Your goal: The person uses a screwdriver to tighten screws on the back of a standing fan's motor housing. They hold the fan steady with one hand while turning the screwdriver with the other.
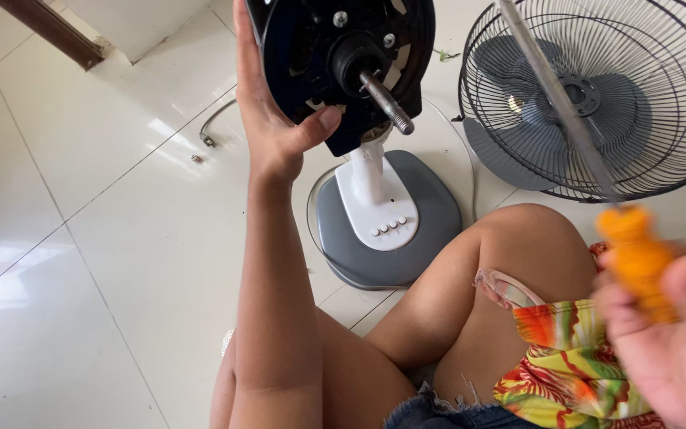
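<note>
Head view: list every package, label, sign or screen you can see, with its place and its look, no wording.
None in view: no package, label, sign or screen shows.
Nearest to one: white control panel on the grey fan base, below the left hand, with a row of small white buttons.

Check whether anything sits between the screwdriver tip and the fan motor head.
Nothing visible blocks it. The right hand holds the orange-handled screwdriver off to the side, over the detached fan grille; the left hand grips the motor head at its left rim.
</note>
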